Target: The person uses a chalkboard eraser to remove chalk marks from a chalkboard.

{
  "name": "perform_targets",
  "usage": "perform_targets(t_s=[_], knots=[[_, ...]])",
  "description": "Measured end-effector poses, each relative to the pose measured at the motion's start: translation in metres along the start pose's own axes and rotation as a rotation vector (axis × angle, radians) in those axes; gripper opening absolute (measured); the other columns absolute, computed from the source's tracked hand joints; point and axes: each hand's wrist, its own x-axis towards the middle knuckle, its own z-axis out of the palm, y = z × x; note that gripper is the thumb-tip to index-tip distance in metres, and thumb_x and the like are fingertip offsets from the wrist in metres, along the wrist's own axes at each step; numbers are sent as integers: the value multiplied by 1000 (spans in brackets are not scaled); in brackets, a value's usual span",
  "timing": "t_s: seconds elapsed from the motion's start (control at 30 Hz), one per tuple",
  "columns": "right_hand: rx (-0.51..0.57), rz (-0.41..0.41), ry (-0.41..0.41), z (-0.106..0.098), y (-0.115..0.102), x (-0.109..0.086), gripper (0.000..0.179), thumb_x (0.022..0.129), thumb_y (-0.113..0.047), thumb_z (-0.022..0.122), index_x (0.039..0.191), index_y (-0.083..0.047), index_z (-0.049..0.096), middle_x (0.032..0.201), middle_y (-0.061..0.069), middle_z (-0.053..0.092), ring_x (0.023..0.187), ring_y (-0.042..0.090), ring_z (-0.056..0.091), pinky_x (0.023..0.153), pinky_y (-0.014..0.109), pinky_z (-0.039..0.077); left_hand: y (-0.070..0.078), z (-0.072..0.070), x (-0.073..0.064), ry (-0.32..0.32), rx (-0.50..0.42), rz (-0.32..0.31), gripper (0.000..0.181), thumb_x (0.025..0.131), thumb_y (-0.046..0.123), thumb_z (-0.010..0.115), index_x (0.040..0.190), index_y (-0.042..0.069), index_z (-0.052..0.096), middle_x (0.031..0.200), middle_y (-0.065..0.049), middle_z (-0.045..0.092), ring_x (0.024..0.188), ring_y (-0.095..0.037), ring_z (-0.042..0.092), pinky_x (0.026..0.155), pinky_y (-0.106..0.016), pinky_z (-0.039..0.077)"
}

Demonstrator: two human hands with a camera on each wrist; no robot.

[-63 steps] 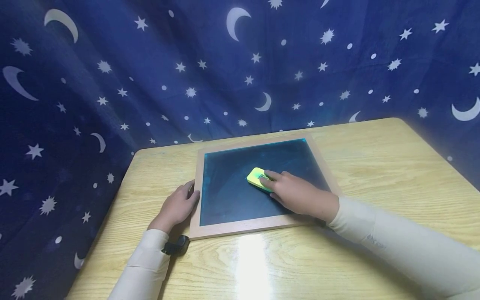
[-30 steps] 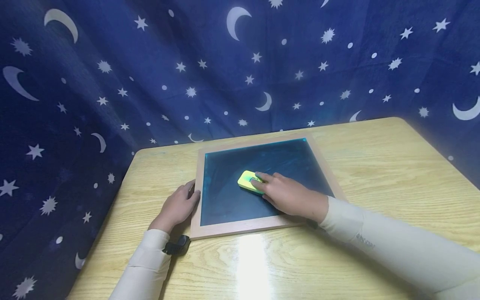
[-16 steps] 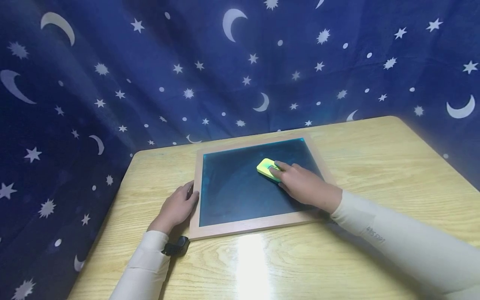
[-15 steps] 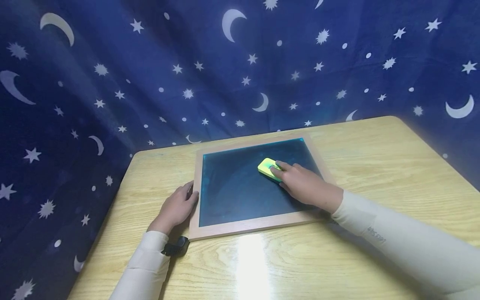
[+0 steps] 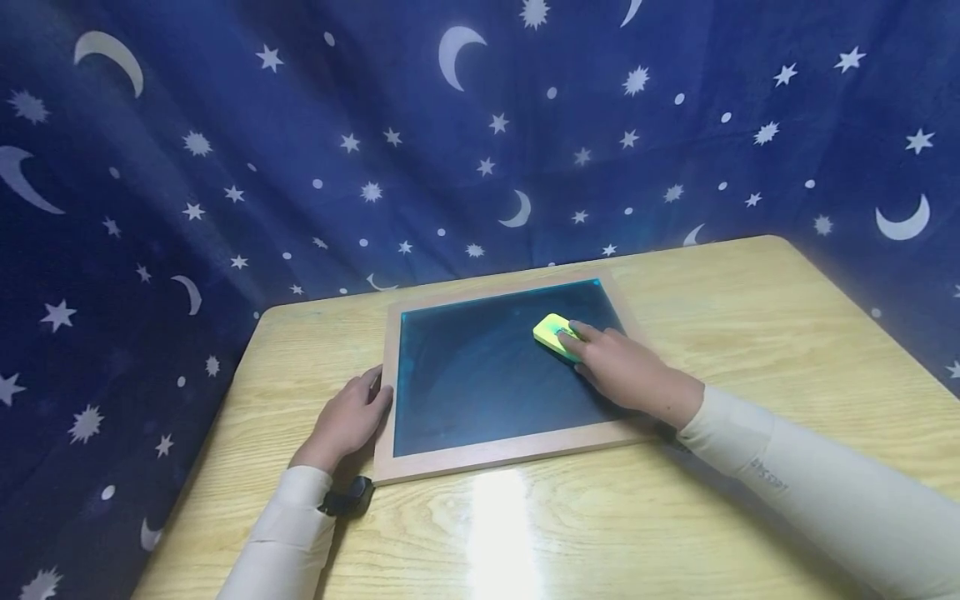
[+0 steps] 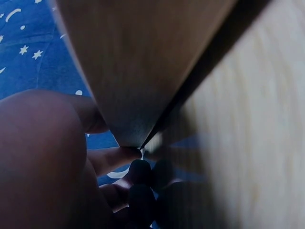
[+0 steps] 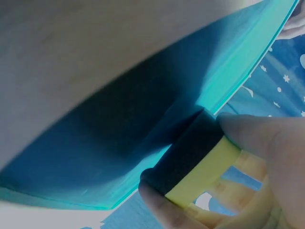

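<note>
A chalkboard [image 5: 465, 383] with a pale wooden frame lies on the table, its dark surface faintly smeared. My right hand [image 5: 630, 371] grips a yellow block eraser [image 5: 551, 331] on the board's right half. In the right wrist view, thumb and fingers hold the sides of the eraser [image 7: 190, 164], its black felt against the board. My left hand [image 5: 348, 417] holds the frame's left edge. Seen from the left wrist, the thumb lies over the wooden frame [image 6: 128, 71], and another fingertip touches its side; the lower fingers are dark and partly hidden.
The light wood-grain table [image 5: 750, 333] extends around the board, with a bright glare patch in front. A dark blue curtain [image 5: 337, 83] with moons and stars hangs behind and at both sides. A black strap device [image 5: 348, 498] sits at the left wrist.
The right hand first slid the eraser slightly left and nearer, then moved it right and farther across the board. The left hand keeps its place on the frame. The head view shifts slightly.
</note>
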Motion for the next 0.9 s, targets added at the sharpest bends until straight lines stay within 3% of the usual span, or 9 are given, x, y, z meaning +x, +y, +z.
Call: perform_targets(t_s=[0.27,0.47,0.77,0.9], knots=[[48,14,8,1,6,-4,51,91,-4,70,140,-2,56,138,29,57,104,47,67,89,56,56,-1,1,2,-5,2,4,58,107,38,35,155,5,34,150,-25,46,140,-45,43,112,-62,37],[82,30,83,-8,17,-18,52,92,-3,68,142,-3,54,140,27,56,110,49,64,92,59,54,1,1,4,-6,0,10,59,107,39,35,155,5,34,149,-26,47,139,-45,44,111,-62,38],[74,110,151,-25,41,-46,49,94,-4,64,142,-7,53,140,29,53,104,52,64,85,65,53,3,-1,-1,-18,-2,2,59,107,37,35,155,4,33,151,-26,45,140,-46,42,112,-63,36],[76,114,199,-28,53,-55,40,93,-4,65,132,-10,57,125,20,61,93,44,67,80,61,55,3,-1,-1,-20,-3,-1,59,107,38,35,155,4,33,151,-26,44,140,-47,41,113,-63,35]])
